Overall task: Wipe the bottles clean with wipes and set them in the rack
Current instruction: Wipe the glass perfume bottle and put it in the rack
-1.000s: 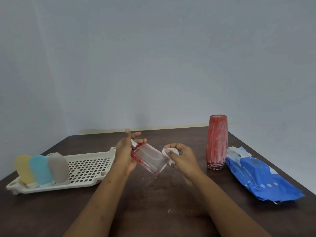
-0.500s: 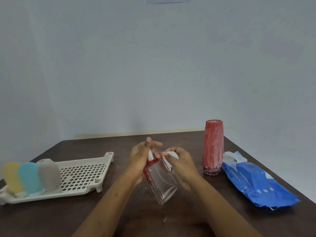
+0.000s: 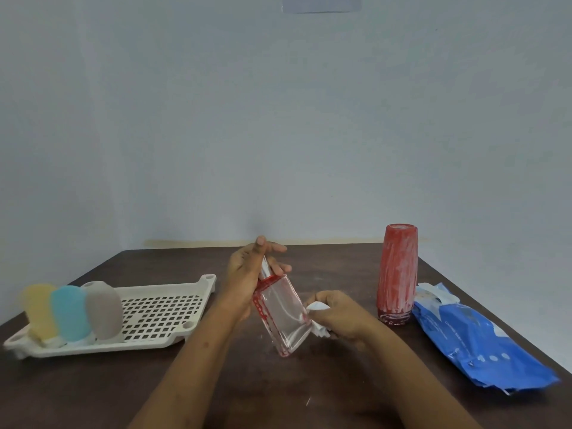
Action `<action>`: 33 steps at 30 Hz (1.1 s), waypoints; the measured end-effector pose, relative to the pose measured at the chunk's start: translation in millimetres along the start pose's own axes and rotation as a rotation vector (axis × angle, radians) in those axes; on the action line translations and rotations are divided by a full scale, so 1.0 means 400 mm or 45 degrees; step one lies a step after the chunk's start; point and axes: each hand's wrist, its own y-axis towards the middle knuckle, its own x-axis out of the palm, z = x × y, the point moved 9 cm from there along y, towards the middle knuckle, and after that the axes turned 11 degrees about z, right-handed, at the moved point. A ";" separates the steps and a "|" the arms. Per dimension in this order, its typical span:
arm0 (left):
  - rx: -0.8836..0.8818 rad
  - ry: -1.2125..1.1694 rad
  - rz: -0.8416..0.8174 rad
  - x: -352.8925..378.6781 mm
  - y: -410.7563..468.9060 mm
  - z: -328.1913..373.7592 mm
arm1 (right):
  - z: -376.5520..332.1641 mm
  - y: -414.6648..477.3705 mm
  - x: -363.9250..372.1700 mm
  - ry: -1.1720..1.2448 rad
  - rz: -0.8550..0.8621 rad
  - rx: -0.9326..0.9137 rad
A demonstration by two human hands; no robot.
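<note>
Over on the left, the rack [image 3: 173, 308] is sitting on the worktop [image 3: 93, 391] with a yellow bottle [image 3: 38, 311], a blue bottle [image 3: 69, 314] and a grey bottle [image 3: 103, 309] standing side by side at its left end. Its perforated floor is running on rightward from the grey one toward the hands. Just right of the rack, the left hand [image 3: 247, 274] is clamping round the neck end of a clear bottle [image 3: 280, 317] edged in red. The bottle's long axis is slanting from the neck, up and away, to the base, down and toward the person. Whether the base is touching the worktop I cannot tell. Against the bottle's lower right side, the right hand [image 3: 340, 314] is pinching a bunched white wipe [image 3: 315, 306], so this bottle seems to be mid-wipe. Further right, a streaky red bottle [image 3: 397, 274] is standing unwiped, with the blue pack of wipes [image 3: 476, 345] lying just beside it. Since the rack is lying to the left of the held bottle and the left hand is both nearer and already gripping it, that hand is probably the one to carry it across, tipping the axis upright beside the grey bottle.
</note>
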 end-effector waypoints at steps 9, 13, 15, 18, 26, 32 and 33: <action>0.142 0.223 0.081 -0.006 0.002 -0.014 | -0.116 -0.044 -0.086 0.141 0.767 -0.593; 0.222 0.374 0.162 -0.005 -0.002 -0.010 | -0.180 -0.104 -0.041 0.232 0.743 -0.844; 0.281 0.463 0.189 -0.003 -0.006 -0.004 | -0.196 -0.123 -0.021 0.270 0.717 -0.902; 0.300 0.479 0.212 -0.015 0.006 -0.009 | -0.201 -0.127 0.004 0.243 0.649 -0.941; 0.142 0.401 0.481 -0.101 0.022 -0.028 | -0.199 -0.118 0.072 -0.178 0.428 -1.093; 0.012 0.313 0.673 -0.173 0.033 -0.062 | -0.163 -0.080 0.099 -0.384 0.196 -0.906; 0.003 0.310 0.685 -0.177 0.034 -0.067 | -0.157 -0.074 0.100 -0.422 0.152 -0.864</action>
